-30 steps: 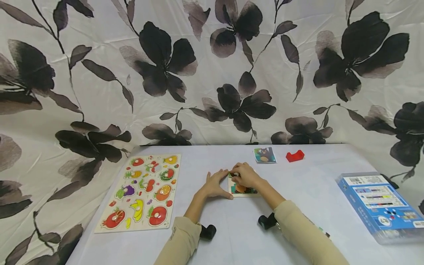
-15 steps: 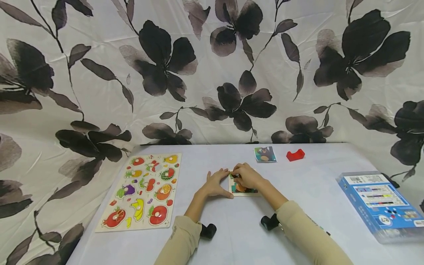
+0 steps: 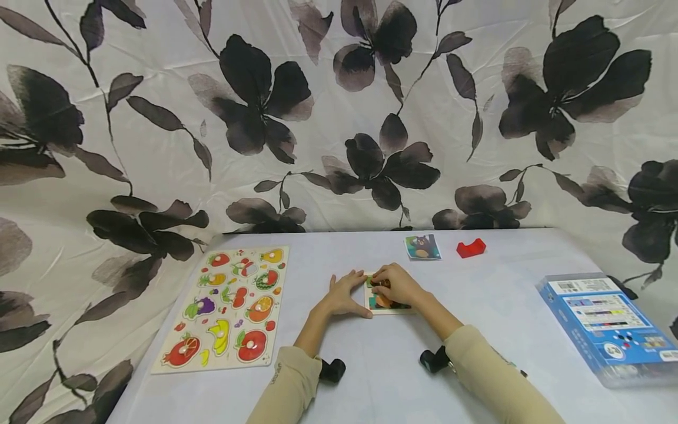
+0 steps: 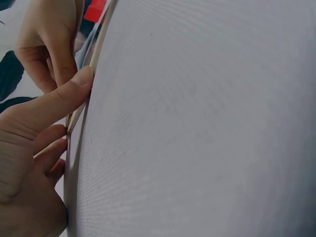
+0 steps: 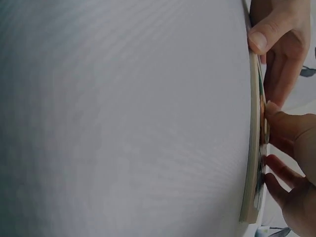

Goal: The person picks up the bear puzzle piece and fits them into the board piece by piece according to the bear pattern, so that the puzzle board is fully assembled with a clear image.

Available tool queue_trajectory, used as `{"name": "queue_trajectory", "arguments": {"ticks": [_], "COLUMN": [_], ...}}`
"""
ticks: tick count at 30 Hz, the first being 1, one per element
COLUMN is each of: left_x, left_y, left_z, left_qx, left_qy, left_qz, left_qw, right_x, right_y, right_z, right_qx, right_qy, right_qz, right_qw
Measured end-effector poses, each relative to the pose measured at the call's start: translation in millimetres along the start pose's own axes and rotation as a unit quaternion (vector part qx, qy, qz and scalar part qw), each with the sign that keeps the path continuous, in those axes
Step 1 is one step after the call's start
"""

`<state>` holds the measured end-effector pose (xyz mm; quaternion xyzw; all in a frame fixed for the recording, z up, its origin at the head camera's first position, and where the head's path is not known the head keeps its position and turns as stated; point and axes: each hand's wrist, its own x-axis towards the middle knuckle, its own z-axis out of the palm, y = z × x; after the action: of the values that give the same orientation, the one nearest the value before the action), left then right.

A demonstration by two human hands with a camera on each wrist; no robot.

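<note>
A small wooden puzzle board (image 3: 375, 311) with a green and orange picture lies flat on the table between both hands. My left hand (image 3: 341, 296) holds its left side, thumb (image 4: 82, 76) at the near edge and the fingers spread toward the far corner. My right hand (image 3: 401, 285) is over the board and pinches a brown puzzle piece (image 3: 382, 283) at its upper part. In the right wrist view the board's pale edge (image 5: 253, 143) shows, with fingertips touching its top. Much of the picture is hidden under the right hand.
Left of the hands lies a large fruit peg puzzle (image 3: 233, 344). Behind them are a square bear picture card (image 3: 423, 247) and a red curved piece (image 3: 471, 248). A blue box in clear plastic (image 3: 609, 324) lies at the right. A floral cloth (image 3: 307, 194) hangs behind the table.
The right hand has shifted slightly to the right and turned on the board, so more of the brown piece shows. The left hand keeps its place at the board's side.
</note>
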<state>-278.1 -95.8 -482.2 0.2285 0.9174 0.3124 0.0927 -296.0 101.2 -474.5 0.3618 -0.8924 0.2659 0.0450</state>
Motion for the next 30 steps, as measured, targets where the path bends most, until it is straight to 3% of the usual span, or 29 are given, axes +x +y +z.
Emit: {"name": "queue_trajectory", "arguments": {"ticks": [6,12,23,30], "left_x": [-0.6,-0.7,-1.3,-0.1], "left_y": [-0.2,-0.4,0.5,4.0], "left_z": [0.5,0.2,-0.7,-3.9], "left_qx": [-0.004,-0.003,0.001,0.036], "left_qy": [0.003,0.005,0.002,-0.01], "left_qz": [0.001,0.005,0.012,0.012], "left_qw": [1.0,1.0,0.9999,0.9992], "right_x": [-0.2,1.7,3.5,-2.8], "right_y": [0.4,-0.8,-5.7,1.4], "right_z": [1.4,2.4,2.9,-0.8], "right_qx": [0.018,0.003,-0.016,0.01], "right_qy": [0.01,0.018,0.011,-0.005], "right_qz": [-0.003,-0.012,0.024,0.024], "right_qw": [0.9998,0.9998,0.9995,0.9996]}}
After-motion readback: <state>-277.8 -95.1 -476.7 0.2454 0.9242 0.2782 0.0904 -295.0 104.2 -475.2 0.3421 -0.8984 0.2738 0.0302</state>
